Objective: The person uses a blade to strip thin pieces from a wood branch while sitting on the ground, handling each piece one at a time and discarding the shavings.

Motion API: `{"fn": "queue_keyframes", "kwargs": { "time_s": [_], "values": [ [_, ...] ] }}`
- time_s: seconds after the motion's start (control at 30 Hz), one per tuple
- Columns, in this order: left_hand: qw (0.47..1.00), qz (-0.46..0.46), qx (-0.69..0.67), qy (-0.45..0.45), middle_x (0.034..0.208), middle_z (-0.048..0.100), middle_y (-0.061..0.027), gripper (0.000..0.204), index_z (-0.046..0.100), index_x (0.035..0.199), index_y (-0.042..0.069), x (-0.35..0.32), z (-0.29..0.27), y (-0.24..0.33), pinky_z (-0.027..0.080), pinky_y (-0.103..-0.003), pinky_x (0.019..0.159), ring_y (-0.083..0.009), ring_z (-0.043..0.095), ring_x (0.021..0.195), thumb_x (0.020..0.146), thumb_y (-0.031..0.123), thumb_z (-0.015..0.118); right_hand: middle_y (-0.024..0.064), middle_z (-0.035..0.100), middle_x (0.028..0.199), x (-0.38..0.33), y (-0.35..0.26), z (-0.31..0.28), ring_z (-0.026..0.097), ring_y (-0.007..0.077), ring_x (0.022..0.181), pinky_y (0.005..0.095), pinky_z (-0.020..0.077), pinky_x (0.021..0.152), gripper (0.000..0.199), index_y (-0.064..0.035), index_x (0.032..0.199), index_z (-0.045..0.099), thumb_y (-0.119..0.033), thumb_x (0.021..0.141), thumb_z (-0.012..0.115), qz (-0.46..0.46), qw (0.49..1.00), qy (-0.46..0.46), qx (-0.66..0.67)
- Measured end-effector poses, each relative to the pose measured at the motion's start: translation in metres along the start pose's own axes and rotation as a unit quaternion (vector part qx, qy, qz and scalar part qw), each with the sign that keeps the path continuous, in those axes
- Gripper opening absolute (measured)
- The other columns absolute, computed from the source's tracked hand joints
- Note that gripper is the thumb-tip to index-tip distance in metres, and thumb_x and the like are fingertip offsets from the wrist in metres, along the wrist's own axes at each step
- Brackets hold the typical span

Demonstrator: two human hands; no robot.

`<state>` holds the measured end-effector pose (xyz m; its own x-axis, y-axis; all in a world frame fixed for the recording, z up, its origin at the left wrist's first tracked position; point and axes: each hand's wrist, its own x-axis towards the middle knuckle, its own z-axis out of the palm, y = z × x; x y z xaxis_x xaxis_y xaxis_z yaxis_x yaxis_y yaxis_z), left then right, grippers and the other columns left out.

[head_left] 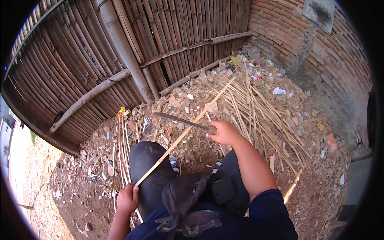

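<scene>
Bamboo strip (188, 130), long, thin and pale yellow, runs on a slant from beside my left knee up over the rubble toward the wall of dark upright bamboo slats (80, 60). My left hand (128, 199) is clenched around its near end, well below that wall. My right hand (225, 132) grips the wooden handle of a long dark metal blade (176, 119), and I see the blade lying across the strip at about its middle, the tip pointing toward the slat wall. I cannot tell whether the edge bites into the strip or only rests on it.

To the right of the strip lies a loose heap of pale bamboo slivers (256, 112), spread over broken brick and stone. A smaller bundle of thin sticks (120, 152) lies on the earth just left of my left knee. Small scraps of litter sit among the rubble: a yellow wrapper (122, 109) at the foot of the slat wall, a white crumpled one (279, 91) near the red brick wall (320, 52), and another yellow piece (234, 60) in the far corner. A grey rectangular panel (321, 10) hangs high on the brick.
</scene>
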<state>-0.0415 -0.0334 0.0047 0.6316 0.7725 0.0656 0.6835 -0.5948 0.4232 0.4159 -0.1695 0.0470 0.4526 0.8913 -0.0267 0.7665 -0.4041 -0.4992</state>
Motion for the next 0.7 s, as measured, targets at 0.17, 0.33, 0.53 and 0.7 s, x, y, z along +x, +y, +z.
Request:
{"fn": "queue_keyframes", "kwargs": {
  "time_s": [0.17,0.33,0.53,0.7],
  "values": [
    [1.000,0.014,-0.012,-0.007,0.063,0.059,-0.0224,0.033,0.053,0.083,0.004,0.006,0.004,0.002,0.046,-0.054,0.055,-0.0470,0.061,0.062,0.102,0.030,0.056,0.0191,0.071,0.089,0.003,-0.007,0.003,0.068,0.0397,0.090,0.0494,0.0535,0.076,0.039,-0.0103,0.110,0.068,-0.037,0.083,0.077,0.024,1.000,-0.019,-0.002],
    [0.998,0.036,-0.029,-0.034,0.062,0.057,-0.0234,0.034,0.049,0.080,0.004,0.016,0.007,-0.008,0.045,-0.056,0.055,-0.0478,0.060,0.061,0.102,0.028,0.056,0.0206,0.069,0.088,0.013,0.008,0.020,0.068,0.0393,0.087,0.0463,0.0530,0.076,0.044,-0.0054,0.107,0.068,-0.039,0.081,0.079,-0.037,0.998,-0.054,-0.005],
    [0.997,0.034,-0.044,-0.059,0.065,0.058,-0.0257,0.034,0.051,0.082,0.003,0.021,0.000,-0.009,0.045,-0.055,0.059,-0.0496,0.060,0.066,0.102,0.029,0.055,0.0256,0.070,0.102,0.019,0.022,0.008,0.069,0.0393,0.098,0.0446,0.0532,0.088,0.054,0.0002,0.120,0.066,-0.037,0.083,0.078,0.070,0.995,0.028,0.059],
    [0.993,0.016,-0.064,-0.101,0.068,0.059,-0.0268,0.036,0.053,0.083,0.001,0.026,-0.010,-0.006,0.046,-0.055,0.061,-0.0502,0.060,0.069,0.103,0.030,0.052,0.0242,0.070,0.097,0.012,-0.003,0.014,0.069,0.0401,0.096,0.0460,0.0532,0.085,0.050,0.0001,0.115,0.067,-0.037,0.083,0.077,0.040,0.999,-0.013,0.021]
  ]
}}
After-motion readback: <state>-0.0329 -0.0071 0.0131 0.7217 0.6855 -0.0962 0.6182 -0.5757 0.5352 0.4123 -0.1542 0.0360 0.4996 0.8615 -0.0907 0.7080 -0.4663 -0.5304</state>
